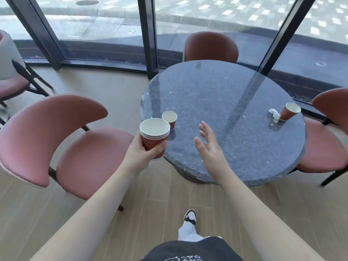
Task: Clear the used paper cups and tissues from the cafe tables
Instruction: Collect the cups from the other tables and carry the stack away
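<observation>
Left grip [145, 153] around stacked cups [154, 136]; right grip [211, 146] spread, single cup [169, 119] just beyond.

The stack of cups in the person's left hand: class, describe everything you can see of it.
The stack of cups is several red-brown paper cups nested together, their white rolled rims layered at the top and the top cup's white inside looking empty. It is held roughly upright, tilted slightly, by the left hand, whose fingers wrap its lower half. It is held at the near-left edge of the round table, close to a single cup standing there.
</observation>
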Motion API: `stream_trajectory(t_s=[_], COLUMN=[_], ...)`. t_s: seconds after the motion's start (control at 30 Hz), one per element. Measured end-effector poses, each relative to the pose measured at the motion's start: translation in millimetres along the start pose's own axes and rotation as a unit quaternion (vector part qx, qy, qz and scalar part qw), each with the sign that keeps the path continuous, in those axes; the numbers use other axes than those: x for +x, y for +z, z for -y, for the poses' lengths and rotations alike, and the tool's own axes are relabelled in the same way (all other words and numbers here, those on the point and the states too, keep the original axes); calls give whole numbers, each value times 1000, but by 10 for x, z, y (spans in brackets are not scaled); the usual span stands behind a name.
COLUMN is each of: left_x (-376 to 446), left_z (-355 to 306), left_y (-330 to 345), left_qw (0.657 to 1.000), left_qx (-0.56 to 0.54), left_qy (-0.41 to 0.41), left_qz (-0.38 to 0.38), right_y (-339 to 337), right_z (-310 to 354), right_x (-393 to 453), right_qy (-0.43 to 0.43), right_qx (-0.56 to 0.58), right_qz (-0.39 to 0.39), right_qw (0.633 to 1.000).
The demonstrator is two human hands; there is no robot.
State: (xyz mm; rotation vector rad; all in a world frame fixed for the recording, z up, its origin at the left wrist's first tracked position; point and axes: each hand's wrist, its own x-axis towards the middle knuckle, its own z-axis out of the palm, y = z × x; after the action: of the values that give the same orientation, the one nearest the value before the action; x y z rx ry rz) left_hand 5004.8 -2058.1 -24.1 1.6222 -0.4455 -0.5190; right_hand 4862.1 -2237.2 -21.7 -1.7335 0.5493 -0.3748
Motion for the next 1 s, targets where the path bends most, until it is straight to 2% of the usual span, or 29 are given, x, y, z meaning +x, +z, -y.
stream_trajectory(t_s=[0.3,0.47,0.57,0.63,0.77,1.0], left_x=[882,1230,1362,1451,1607,1785], left_z=[179,163,206,230,286,309], left_y=[209,166,92,33,-107,-315], left_qw=[999,998,997,997,996,996], left_qx=[23,30,29,29,43,61], left_qy=[-33,-45,-55,-59,-70,-71], left_qz=[-18,-36,-45,-48,-30,-15], right_y=[53,124,238,351,598,814], right_z=[-199,-345,-488,-589,-832,-1153], right_x=[1298,1883,2173,2376,2700,2918], right_qy=[6,14,39,34,29,53], right_qx=[10,-33,-97,-171,-329,-470], right_qz=[51,78,105,140,195,227], right_qw=[999,996,989,975,923,851])
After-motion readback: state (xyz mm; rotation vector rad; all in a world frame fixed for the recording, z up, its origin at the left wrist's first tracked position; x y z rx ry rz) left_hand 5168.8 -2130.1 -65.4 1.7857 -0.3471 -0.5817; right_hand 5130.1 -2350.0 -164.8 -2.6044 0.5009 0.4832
